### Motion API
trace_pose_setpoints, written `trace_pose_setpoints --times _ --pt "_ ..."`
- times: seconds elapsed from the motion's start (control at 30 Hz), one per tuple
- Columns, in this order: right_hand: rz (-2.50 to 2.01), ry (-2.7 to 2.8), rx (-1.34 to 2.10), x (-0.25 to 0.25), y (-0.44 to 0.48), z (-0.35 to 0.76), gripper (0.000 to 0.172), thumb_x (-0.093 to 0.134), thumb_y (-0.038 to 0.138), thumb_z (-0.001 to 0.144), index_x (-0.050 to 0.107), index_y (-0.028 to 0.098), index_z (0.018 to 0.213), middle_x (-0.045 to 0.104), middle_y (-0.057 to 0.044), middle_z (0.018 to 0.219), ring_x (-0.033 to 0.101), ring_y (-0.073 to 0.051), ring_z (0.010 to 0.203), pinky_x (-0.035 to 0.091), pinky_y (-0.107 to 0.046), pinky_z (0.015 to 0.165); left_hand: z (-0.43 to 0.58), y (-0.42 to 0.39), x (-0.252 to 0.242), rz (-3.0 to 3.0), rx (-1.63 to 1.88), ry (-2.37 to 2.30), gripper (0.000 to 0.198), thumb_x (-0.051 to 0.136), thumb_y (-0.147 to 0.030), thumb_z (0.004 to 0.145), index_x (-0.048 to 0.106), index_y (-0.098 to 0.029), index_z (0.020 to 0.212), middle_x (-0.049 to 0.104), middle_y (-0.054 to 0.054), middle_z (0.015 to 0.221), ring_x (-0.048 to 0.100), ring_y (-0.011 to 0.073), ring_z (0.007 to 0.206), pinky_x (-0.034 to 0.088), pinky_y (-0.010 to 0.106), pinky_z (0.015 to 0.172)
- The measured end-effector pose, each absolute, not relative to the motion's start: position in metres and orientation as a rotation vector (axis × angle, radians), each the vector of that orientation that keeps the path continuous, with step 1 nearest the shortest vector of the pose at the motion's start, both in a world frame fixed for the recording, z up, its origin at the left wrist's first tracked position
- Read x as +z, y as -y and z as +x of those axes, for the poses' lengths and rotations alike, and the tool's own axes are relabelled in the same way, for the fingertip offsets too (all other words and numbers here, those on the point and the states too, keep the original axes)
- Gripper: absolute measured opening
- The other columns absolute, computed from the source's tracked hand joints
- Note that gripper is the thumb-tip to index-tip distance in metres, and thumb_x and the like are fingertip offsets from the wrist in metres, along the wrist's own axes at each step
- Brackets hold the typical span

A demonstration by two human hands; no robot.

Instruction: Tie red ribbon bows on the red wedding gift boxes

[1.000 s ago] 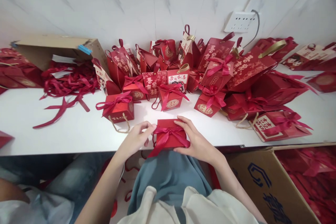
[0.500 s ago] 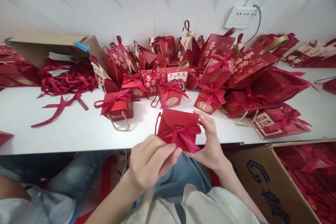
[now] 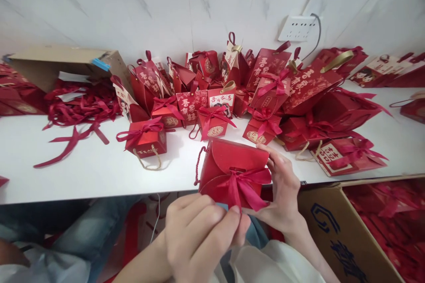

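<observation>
A red gift box [image 3: 215, 163] with a round-edged flap and a cord handle is held up at the table's front edge. A bright red ribbon bow [image 3: 245, 185] is tied across its top. My right hand [image 3: 282, 190] grips the box by its right side, thumb below and fingers behind. With thumb and forefinger, my left hand [image 3: 206, 234] pinches a tail of the bow at the near side; the other fingers are curled in. Just beyond stand small red boxes with bows, among them one gift box [image 3: 214, 126] with a gold emblem.
Many red gift boxes and bags fill the white table [image 3: 83, 177] toward the wall. At left, a cardboard carton [image 3: 66, 55] lies beside a heap of red ribbons [image 3: 83, 106]. An open carton [image 3: 323, 221] of red boxes stands at lower right. Another person's leg [image 3: 96, 230] shows at lower left.
The gift box has come closer to the camera and a little to the right, together with both hands. My left hand still pinches the ribbon. The view has shifted slightly.
</observation>
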State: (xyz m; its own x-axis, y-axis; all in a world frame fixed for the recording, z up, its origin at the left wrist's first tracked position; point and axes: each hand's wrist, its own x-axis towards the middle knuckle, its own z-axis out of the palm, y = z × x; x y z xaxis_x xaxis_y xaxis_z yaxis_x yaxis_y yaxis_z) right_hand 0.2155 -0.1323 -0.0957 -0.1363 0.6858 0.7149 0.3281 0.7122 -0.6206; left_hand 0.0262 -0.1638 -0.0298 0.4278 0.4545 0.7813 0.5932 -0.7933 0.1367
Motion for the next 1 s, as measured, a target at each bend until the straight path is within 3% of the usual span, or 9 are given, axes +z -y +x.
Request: trace_pose_setpoints --times 0.6,1.0 --pt "-0.783 1.737 0.357 -0.093 0.138 0.221 0.103 0.082 0.022 0.061 0.023 0.031 0.144 0.035 -0.014 0.137 0.040 -0.034 0.127 0.041 -0.058 0.099 0.037 0.167 -0.030 -2.441 -1.353 1.028 0.004 0.058 -0.012 0.082 0.058 -0.011 0.078 0.060 -0.003 0.049 0.058 0.0089 0.046 0.050 0.023 0.048" --pt "-0.814 1.737 0.327 -0.092 0.140 0.225 0.098 0.081 0.029 0.062 0.024 0.031 0.142 0.037 -0.013 0.137 0.042 -0.034 0.126 0.043 -0.057 0.098 0.043 0.167 -0.029 -2.422 -1.395 1.043 0.003 0.058 -0.013 0.081 0.059 -0.013 0.078 0.061 -0.004 0.050 0.058 0.0088 0.046 0.052 0.023 0.049"
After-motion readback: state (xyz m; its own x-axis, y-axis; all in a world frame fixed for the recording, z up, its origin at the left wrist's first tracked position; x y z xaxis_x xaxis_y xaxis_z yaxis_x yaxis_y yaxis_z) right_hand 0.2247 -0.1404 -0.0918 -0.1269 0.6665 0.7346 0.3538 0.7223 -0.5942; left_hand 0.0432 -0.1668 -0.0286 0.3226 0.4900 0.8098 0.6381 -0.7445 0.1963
